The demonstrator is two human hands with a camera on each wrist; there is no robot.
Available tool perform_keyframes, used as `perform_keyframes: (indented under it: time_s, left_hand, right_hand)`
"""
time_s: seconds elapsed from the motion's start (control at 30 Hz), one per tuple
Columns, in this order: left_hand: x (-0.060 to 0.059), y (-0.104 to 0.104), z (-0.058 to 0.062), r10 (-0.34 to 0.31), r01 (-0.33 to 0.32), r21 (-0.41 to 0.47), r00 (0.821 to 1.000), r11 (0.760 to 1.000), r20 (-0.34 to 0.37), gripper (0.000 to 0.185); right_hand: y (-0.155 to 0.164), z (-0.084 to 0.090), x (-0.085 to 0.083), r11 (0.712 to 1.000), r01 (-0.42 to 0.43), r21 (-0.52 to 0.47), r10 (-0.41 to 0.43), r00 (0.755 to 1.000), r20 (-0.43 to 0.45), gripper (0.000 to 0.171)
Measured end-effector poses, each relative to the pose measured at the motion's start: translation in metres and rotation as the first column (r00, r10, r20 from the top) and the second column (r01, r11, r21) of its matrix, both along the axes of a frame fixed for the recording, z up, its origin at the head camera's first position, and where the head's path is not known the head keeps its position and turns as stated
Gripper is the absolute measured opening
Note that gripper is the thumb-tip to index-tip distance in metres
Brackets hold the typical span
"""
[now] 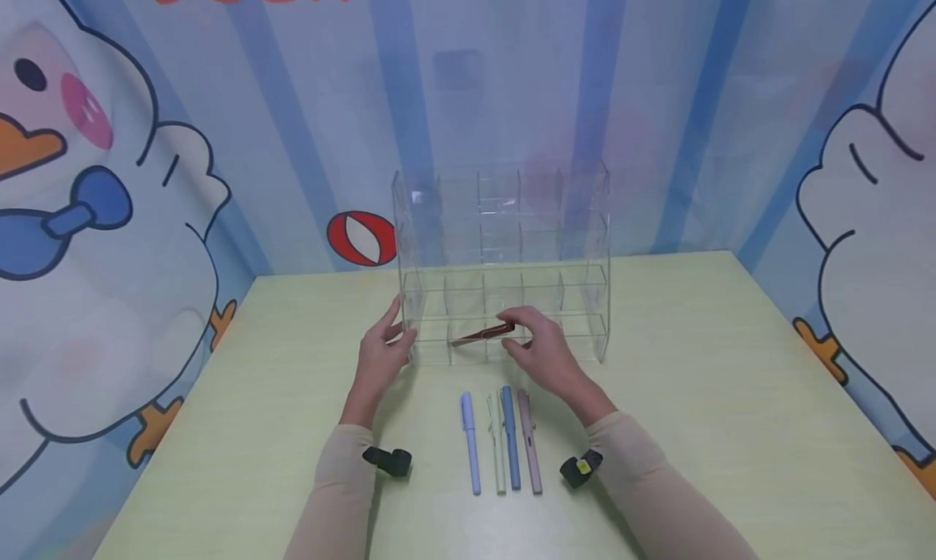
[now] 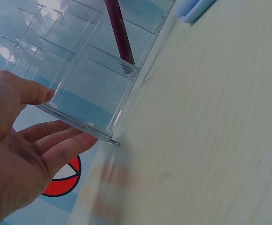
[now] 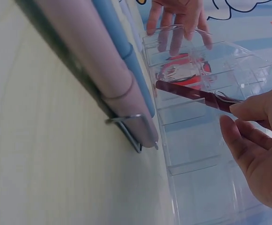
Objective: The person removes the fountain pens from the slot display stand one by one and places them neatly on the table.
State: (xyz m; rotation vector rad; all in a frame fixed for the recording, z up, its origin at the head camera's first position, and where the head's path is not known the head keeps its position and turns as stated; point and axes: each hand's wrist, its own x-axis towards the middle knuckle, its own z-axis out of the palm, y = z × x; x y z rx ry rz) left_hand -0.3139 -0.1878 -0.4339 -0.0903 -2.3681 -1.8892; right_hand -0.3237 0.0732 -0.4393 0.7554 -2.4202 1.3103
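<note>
A clear stepped acrylic rack (image 1: 605, 259) with several rows of compartments stands at the table's back. My left hand (image 1: 382, 350) grips its left side panel, thumb on one face and fingers on the other, as the left wrist view (image 2: 75, 124) of the panel shows. Between thumb and fingers of my right hand (image 1: 544, 353) is a dark red pen (image 1: 478, 335), pinched near its clip end. The pen slants down to the left, its far end low in the rack's bottom row, beside a divider (image 2: 110, 61) in the left wrist view.
In front of the rack, pens lie side by side: a lavender pen (image 1: 470, 442), a pale green pen (image 1: 498, 446), a blue pen (image 1: 511, 438) and a mauve pen (image 1: 530, 442). A printed backdrop (image 1: 497, 80) rises behind the pale table (image 1: 695, 340).
</note>
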Motion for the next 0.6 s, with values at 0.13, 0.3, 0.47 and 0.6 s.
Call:
perform_keyframes:
  time_s: [0.13, 0.3, 0.47, 0.6]
  left_hand:
    - [-0.0005, -0.0003, -0.0005, -0.007, 0.007, 0.002, 1.0, 1.0, -0.005, 0.059]
    - [-0.0004, 0.0002, -0.0004, -0.012, 0.012, 0.0, 1.0, 1.0, -0.017, 0.059]
    - [0.0007, 0.001, 0.0005, -0.006, 0.006, -0.015, 0.999, 1.0, -0.031, 0.06]
    - [0.0018, 0.0018, 0.0017, 0.003, -0.004, -0.025, 1.0, 1.0, -0.025, 0.06]
  right_hand:
    - [-0.0013, -0.0027, -0.001, 1.0, 0.012, 0.011, -0.012, 1.0, 0.008, 0.036]
    - [-0.0022, -0.004, -0.0004, 1.0, 0.01, 0.011, -0.01, 1.0, 0.022, 0.037]
    - [-0.0028, -0.0056, -0.0005, 1.0, -0.009, -0.01, 0.01, 0.999, 0.048, 0.035]
    - [-0.0038, -0.0056, -0.0005, 1.0, -0.015, -0.025, 0.016, 0.998, 0.061, 0.034]
